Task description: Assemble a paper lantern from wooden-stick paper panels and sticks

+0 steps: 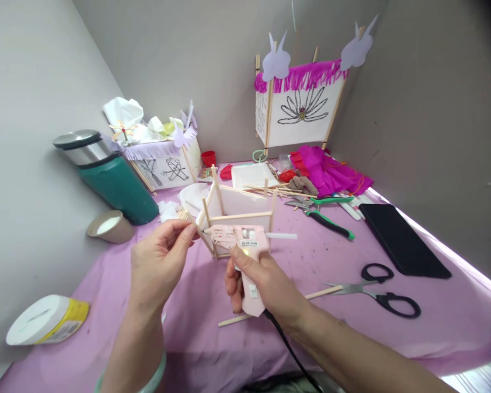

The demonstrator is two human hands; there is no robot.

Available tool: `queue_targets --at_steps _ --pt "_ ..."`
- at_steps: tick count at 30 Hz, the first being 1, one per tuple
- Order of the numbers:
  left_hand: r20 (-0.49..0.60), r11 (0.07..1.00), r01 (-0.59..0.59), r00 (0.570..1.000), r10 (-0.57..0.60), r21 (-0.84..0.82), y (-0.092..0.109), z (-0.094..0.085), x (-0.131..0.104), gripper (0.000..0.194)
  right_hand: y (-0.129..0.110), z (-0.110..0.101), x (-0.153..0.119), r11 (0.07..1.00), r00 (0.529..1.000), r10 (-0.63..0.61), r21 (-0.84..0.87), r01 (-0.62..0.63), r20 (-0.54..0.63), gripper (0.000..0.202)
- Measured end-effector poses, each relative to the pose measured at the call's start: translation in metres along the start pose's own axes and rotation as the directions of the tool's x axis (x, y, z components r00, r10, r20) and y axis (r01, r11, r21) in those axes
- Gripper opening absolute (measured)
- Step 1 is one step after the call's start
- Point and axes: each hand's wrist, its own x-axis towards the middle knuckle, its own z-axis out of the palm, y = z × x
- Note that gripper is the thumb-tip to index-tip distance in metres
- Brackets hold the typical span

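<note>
My right hand (257, 278) is wrapped around a pale pink glue gun (251, 273), its nozzle pointing left and a clear glue stick (282, 236) poking out of the back. Beyond the gun stands a small lantern frame (245, 217) of thin wooden sticks with white paper sides. Thumb and forefinger of my left hand (161, 262) pinch at the frame's left corner, close to the nozzle. The nozzle tip and the exact pinch point are partly hidden. Below the gun lies a loose wooden stick (231, 321) on the pink cloth.
Scissors (376, 289), green-handled pruning shears (321, 213) and a black phone (403, 240) lie at right. A green tumbler (114, 185), beige cup (117, 229) and yellow-white tub (47, 321) stand left. Two decorated paper lanterns, one hanging (286, 131) and one standing (163, 169), are behind.
</note>
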Motion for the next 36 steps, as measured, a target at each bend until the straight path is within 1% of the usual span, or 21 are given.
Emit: queue_targets --at_steps 5,9,14,21,26,30,36 --pt "-0.007 1.0 0.004 1.0 -0.003 0.018 -0.001 0.0 0.0 0.016 0.001 -0.001 0.0 1.0 1.0 0.018 0.004 -0.018 0.002 0.045" --pt "-0.004 1.0 -0.002 1.0 0.002 0.031 -0.002 -0.001 0.001 0.017 0.004 -0.002 0.0 0.999 0.999 0.041 0.007 -0.041 -0.018 0.046" --pt "-0.004 1.0 -0.006 1.0 0.006 0.015 -0.002 -0.001 0.001 0.014 0.007 -0.005 0.001 1.0 1.0 0.024 0.001 -0.024 -0.016 0.044" --pt "0.001 1.0 0.01 1.0 -0.01 0.018 0.001 0.0 0.0 0.014 0.015 -0.007 0.003 0.999 0.999 0.045 -0.004 -0.045 -0.03 0.044" --pt "-0.016 1.0 0.004 1.0 -0.003 0.027 0.0 0.0 0.0 0.015 0.019 -0.008 0.004 0.997 0.996 0.069 -0.028 -0.07 -0.052 0.045" --pt "-0.022 1.0 0.004 1.0 -0.004 0.002 -0.001 0.001 0.0 0.015 0.02 -0.008 0.005 0.997 0.997 0.053 -0.052 -0.056 -0.047 0.045" --pt "-0.019 1.0 -0.003 1.0 0.003 0.016 -0.001 0.001 0.0 0.014 0.026 -0.01 0.007 0.993 0.993 0.084 -0.08 -0.091 -0.088 0.046"
